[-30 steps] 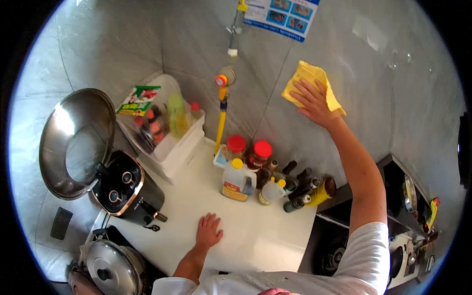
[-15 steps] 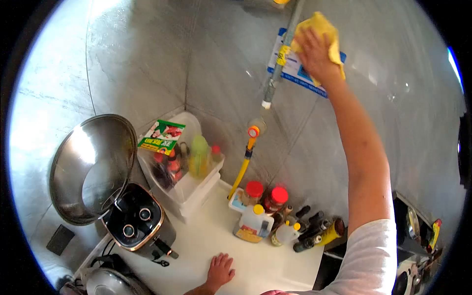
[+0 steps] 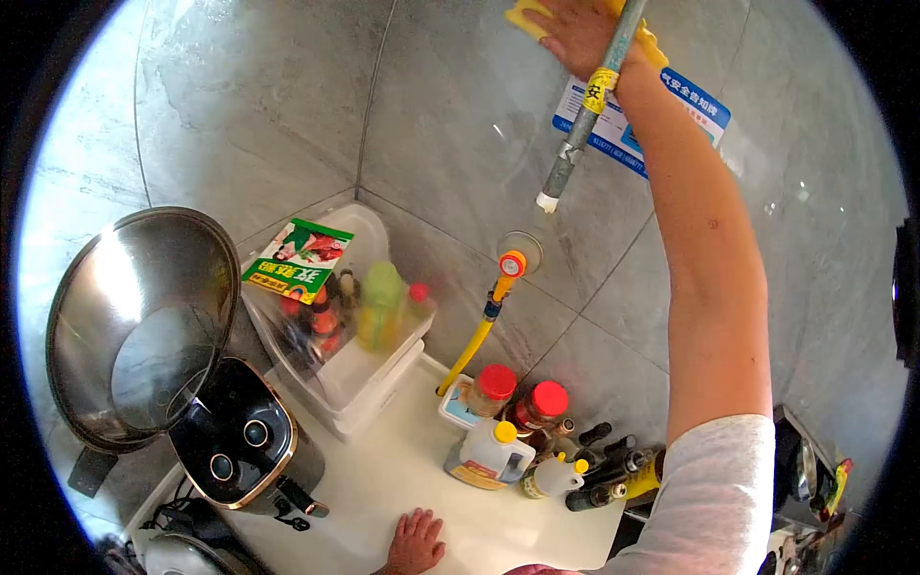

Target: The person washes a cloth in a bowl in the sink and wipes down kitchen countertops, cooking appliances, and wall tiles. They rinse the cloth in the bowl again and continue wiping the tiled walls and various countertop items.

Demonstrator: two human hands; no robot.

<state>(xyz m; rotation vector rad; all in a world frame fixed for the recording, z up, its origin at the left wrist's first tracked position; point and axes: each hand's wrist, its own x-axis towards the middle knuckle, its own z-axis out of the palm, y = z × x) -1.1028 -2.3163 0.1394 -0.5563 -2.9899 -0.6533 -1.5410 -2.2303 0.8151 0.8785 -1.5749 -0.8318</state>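
My right hand is raised high against the grey tiled wall, fingers spread over a yellow cloth pressed under it. A grey metal pipe with a yellow label passes in front of that hand's wrist side. Below the wrist, a blue and white notice is fixed to the wall, partly covered by the forearm. My left hand lies flat on the white counter with its fingers apart and nothing in it.
A steel pan leans over a black air fryer. Beside them stands a clear bin with bottles and a green packet. An orange valve has a yellow hose. Red-lidded jars, a jug and several bottles line the wall.
My right hand has moved up and left with the cloth, past the notice to beyond the pipe. The view has shifted upward. My left hand stays on the counter.
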